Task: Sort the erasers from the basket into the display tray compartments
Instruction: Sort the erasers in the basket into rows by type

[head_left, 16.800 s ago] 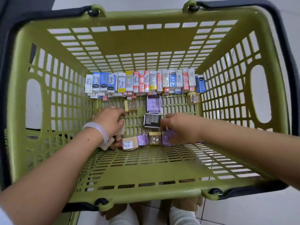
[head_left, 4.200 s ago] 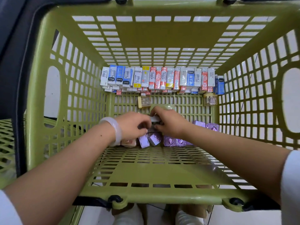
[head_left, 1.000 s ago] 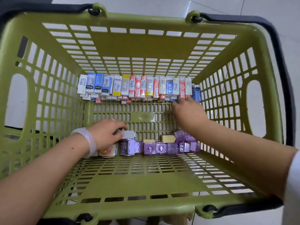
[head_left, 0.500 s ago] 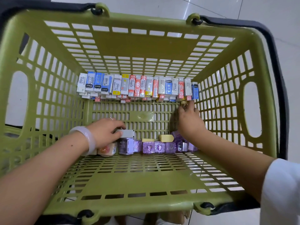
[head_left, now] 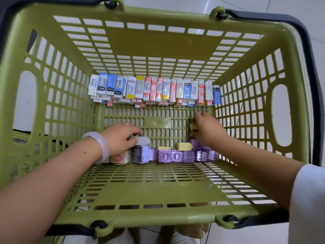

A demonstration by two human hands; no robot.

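Erasers being gathered at the basket (head_left: 44,95) floor.
A tan eraser (head_left: 193,127), light and stiff, is being pinched by the right hand (head_left: 207,131); a grey box (head_left: 143,140) is being gripped by the left hand (head_left: 121,138).

The basket (head_left: 158,41) is olive green with a slotted grid pattern, and its handles (head_left: 309,85) are black. Beyond the fingers, the row of erasers (head_left: 154,89) shows white, blue, yellow and orange-red sleeves with printed labels and barcodes. Beside the left hand's fingers (head_left: 136,133) sits a grey box (head_left: 143,140); just nearer lie clear purple cases (head_left: 174,156) with heart shapes, a peach-orange one (head_left: 120,157) and pale yellow blocks (head_left: 183,146). The wrist bangle (head_left: 100,143) is milky white, the sleeve (head_left: 309,199) white, the floor (head_left: 290,6) pale grey tile.
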